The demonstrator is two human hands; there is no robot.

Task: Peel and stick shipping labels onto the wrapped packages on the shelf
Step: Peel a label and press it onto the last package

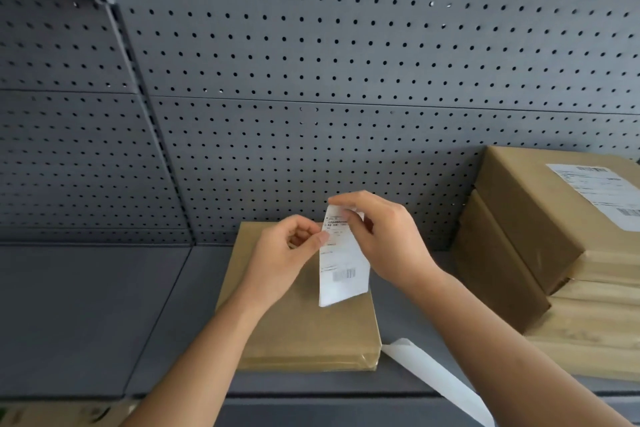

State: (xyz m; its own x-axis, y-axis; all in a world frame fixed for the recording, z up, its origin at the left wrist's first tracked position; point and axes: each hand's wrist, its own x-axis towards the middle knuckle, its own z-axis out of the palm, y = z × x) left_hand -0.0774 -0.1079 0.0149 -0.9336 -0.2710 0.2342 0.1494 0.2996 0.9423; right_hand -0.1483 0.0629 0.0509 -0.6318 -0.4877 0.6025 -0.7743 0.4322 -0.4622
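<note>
1. Shipping label (343, 260): a white slip with printed lines and a barcode near its lower end hangs upright between my two hands, above the brown-paper package (304, 322) that lies flat on the grey shelf (86, 315).
2. My left hand (287, 253) pinches the label's left edge near the top, thumb and forefinger closed narrowly on the paper, the other fingers curled in.
3. My right hand (384, 236) grips the label's top end from above and behind, fingertips closed on the upper corner; I cannot tell whether the backing has begun to separate there.
4. The package under my hands sits near the shelf's front edge, its top face bare, its glossy wrap catching light along the near side.
5. To the right, well apart from it, a stack of wrapped packages (554, 270) rises against the back wall; the topmost carries a stuck label (602, 194) with barcodes on its upper face.
6. A white backing strip (433, 378) lies just beside the front-right corner of the near package and trails off over the shelf's front edge.
7. The back wall is grey perforated panel (346, 62), dotted with rows of round holes, with a slotted upright (152, 135) dividing two bays.
8. The shelf surface to the left is plain matt grey, with a seam running front to back.
</note>
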